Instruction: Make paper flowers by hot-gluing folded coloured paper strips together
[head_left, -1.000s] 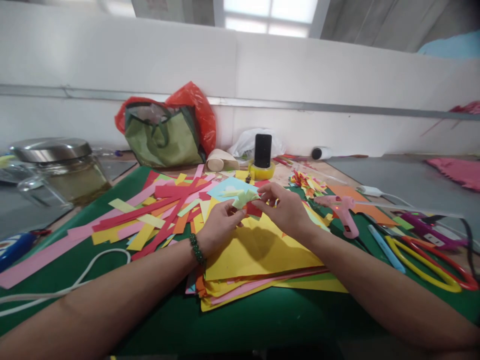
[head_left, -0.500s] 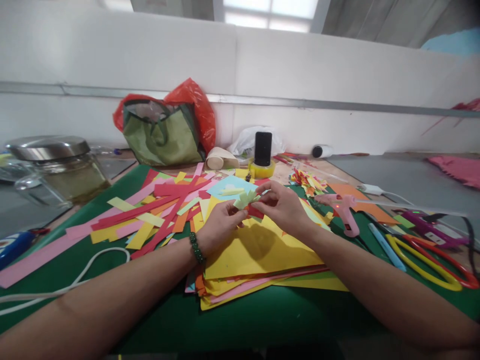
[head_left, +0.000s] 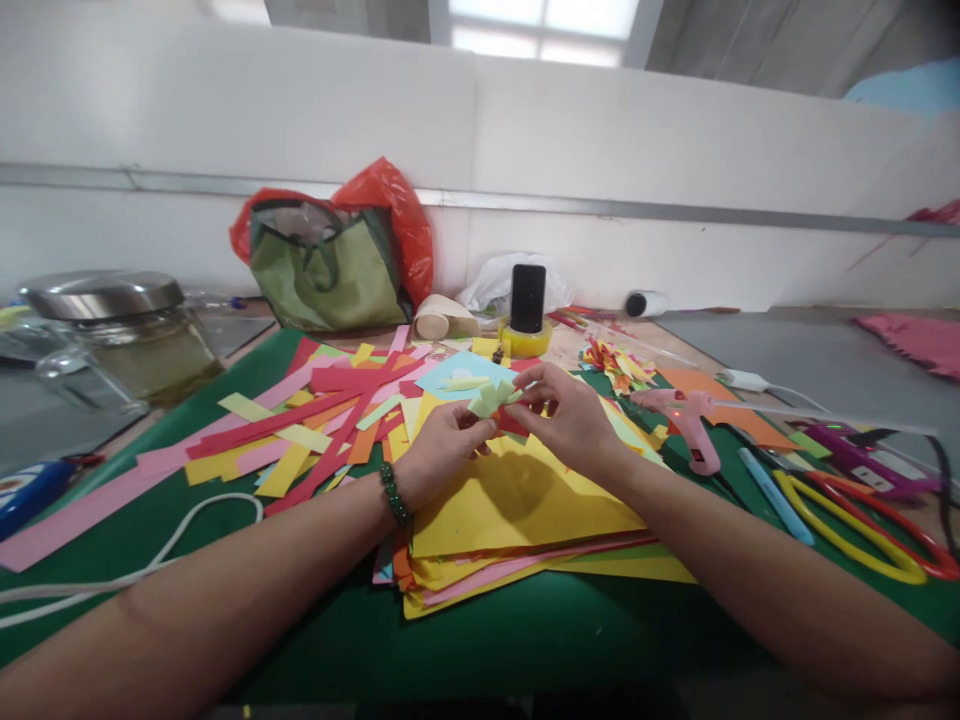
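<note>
A small pale green paper flower [head_left: 493, 398] with fringed petals is held up between both hands. My left hand [head_left: 442, 445] pinches its lower left side, a green bead bracelet on the wrist. From the right, my right hand [head_left: 562, 412] has thumb and fingers closed at its other edge. Below the hands lies a stack of coloured paper, a yellow sheet [head_left: 480, 515] on top. A red piece of paper [head_left: 513, 424] shows just under the flower; whether it is attached I cannot tell.
Coloured paper strips [head_left: 322, 400] cover the left side. A pink glue gun [head_left: 694, 430], a light blue pen-like stick [head_left: 775, 495] and red-and-yellow-handled scissors [head_left: 851, 535] lie right. Behind stand a phone [head_left: 527, 298], a tape roll [head_left: 526, 340], a green bag [head_left: 326, 270] and a glass jug [head_left: 142, 350].
The fringed petals look turned slightly and spread more between the fingers. Both hands keep nearly the same place and grip.
</note>
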